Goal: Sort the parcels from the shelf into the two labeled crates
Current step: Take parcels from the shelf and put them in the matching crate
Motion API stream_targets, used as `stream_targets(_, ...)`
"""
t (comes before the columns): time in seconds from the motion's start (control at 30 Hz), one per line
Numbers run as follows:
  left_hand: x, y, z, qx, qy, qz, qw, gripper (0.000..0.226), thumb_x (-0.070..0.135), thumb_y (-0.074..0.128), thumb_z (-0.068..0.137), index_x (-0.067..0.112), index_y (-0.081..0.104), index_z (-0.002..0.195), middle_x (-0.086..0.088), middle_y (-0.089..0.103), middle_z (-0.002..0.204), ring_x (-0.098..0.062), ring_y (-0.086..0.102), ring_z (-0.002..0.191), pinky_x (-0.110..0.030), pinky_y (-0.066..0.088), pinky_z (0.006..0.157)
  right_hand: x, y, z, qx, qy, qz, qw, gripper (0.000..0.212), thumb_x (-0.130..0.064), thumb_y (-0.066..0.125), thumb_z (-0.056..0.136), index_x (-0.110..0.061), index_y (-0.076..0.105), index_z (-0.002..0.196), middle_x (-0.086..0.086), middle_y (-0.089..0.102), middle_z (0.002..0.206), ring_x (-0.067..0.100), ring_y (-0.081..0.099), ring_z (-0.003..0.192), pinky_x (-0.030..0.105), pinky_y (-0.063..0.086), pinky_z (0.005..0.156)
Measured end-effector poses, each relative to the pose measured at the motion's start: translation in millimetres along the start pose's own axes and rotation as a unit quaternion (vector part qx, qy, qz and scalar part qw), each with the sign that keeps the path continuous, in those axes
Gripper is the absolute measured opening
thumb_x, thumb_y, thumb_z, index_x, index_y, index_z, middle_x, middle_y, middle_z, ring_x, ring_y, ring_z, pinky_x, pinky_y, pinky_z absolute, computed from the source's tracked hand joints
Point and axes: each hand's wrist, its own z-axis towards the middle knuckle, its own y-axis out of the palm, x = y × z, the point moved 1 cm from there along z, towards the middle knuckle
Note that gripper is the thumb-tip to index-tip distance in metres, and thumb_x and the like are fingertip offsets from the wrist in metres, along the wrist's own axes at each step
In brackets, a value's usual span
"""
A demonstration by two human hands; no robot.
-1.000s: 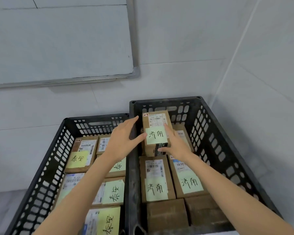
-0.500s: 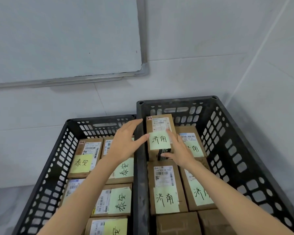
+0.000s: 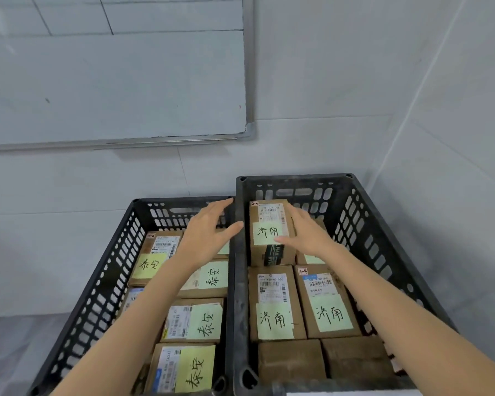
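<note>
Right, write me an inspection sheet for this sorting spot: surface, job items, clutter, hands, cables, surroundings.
Surface: grey floor shows left of the crates.
Job's things: left crate holds parcels with notes reading 泰安; right crate holds parcels noted 济南, with one stacked parcel raised at the back.
Clutter: nothing seen.
Hands: left hand open over the left crate, beside the shared rim; right hand open, fingers flat along the stacked parcel's right side, thumb on its note.
Cables: nothing seen.
Surroundings: whiteboard on a pale tiled wall; room corner at right.

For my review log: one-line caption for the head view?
Left hand and right hand, both open, flank a parcel in the right crate.
</note>
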Motion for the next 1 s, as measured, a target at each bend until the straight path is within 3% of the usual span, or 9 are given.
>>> stream_targets(0.1, 9, -13, -26, 0.019, -0.010, 0.009, 1.000, 0.062, 0.043, 0.056, 0.093, 0.023, 0.034, 0.149, 0.001, 0.041, 0.150, -0.018, 0.032, 0.140, -0.045, 0.030, 0.114, -24, -20, -25, 0.035, -0.031, -0.005, 0.999, 0.091, -0.046, 0.065, 0.090, -0.030, 0.006, 0.158, 0.008, 0.027, 0.159, 0.027, 0.037, 0.141, 0.044, 0.039, 0.108)
stream_targets(0.23, 19, -36, -73, 0.046, -0.030, 0.044, 0.998, 0.068, 0.046, 0.056, 0.093, 0.020, 0.032, 0.150, -0.002, 0.042, 0.150, -0.019, 0.031, 0.140, -0.044, 0.028, 0.115, -62, -36, -68, 0.056, -0.093, -0.029, 0.994, 0.087, -0.054, 0.061, 0.090, -0.030, 0.012, 0.157, 0.005, 0.030, 0.159, 0.024, 0.033, 0.144, 0.047, 0.037, 0.112)
stream_targets(0.33, 24, -59, -119, 0.081, -0.048, 0.068, 0.993, 0.072, 0.050, 0.055, 0.091, 0.020, 0.029, 0.151, -0.003, 0.037, 0.153, -0.020, 0.027, 0.143, -0.043, 0.024, 0.117, -97, -39, -104, 0.057, -0.134, -0.051, 0.988, 0.090, -0.061, 0.057, 0.089, -0.031, 0.007, 0.158, 0.005, 0.024, 0.162, 0.026, 0.025, 0.147, 0.047, 0.033, 0.114)
stream_targets(0.6, 30, -137, -283, 0.203, -0.130, 0.120, 0.963, 0.082, 0.054, 0.058, 0.088, 0.018, 0.023, 0.153, -0.004, 0.035, 0.154, -0.022, 0.029, 0.141, -0.039, 0.024, 0.115, -220, 0, -203, 0.026, -0.302, -0.060, 0.951, 0.095, -0.066, 0.054, 0.088, -0.034, -0.003, 0.157, 0.006, 0.032, 0.158, 0.025, 0.034, 0.142, 0.043, 0.041, 0.105)
stream_targets(0.8, 28, -202, -425, 0.281, -0.236, 0.171, 0.914, 0.086, 0.060, 0.055, 0.087, 0.020, 0.018, 0.154, 0.001, 0.034, 0.154, -0.020, 0.028, 0.141, -0.041, 0.024, 0.114, -331, 58, -277, -0.034, -0.427, -0.019, 0.903, 0.096, -0.066, 0.059, 0.085, -0.036, 0.002, 0.157, 0.004, 0.039, 0.153, 0.023, 0.039, 0.139, 0.044, 0.040, 0.107)
stream_targets(1.0, 34, -250, -580, 0.359, -0.326, 0.202, 0.851, 0.087, 0.060, 0.055, 0.087, 0.021, 0.017, 0.154, 0.002, 0.031, 0.156, -0.017, 0.025, 0.143, -0.043, 0.024, 0.115, -435, 130, -379, -0.120, -0.553, -0.008, 0.824, 0.097, -0.073, 0.057, 0.081, -0.042, 0.003, 0.155, -0.001, 0.035, 0.156, 0.019, 0.037, 0.141, 0.039, 0.039, 0.106)
